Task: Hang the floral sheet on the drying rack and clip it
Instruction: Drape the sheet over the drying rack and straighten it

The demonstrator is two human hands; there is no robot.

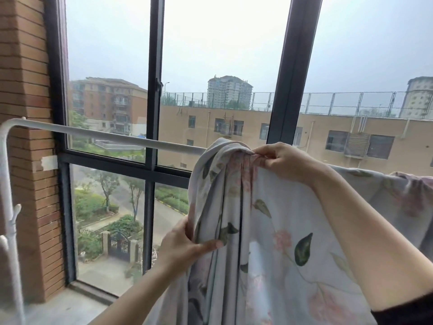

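The floral sheet point(269, 242), pale with pink flowers and green leaves, hangs over the white drying rack's top bar point(112, 136) on the right half of the bar. It is bunched in folds at its left end. My right hand point(278, 160) pinches the gathered top edge at the bar. My left hand point(185, 245) grips the hanging left edge lower down, thumb across the cloth. To the right the sheet lies spread along the bar to the frame edge. No clip is in view.
The rack's white upright post point(9, 207) with side hooks stands at the far left beside a brick wall point(25, 90). A large dark-framed window point(154, 90) is just behind the bar. The left half of the bar is bare.
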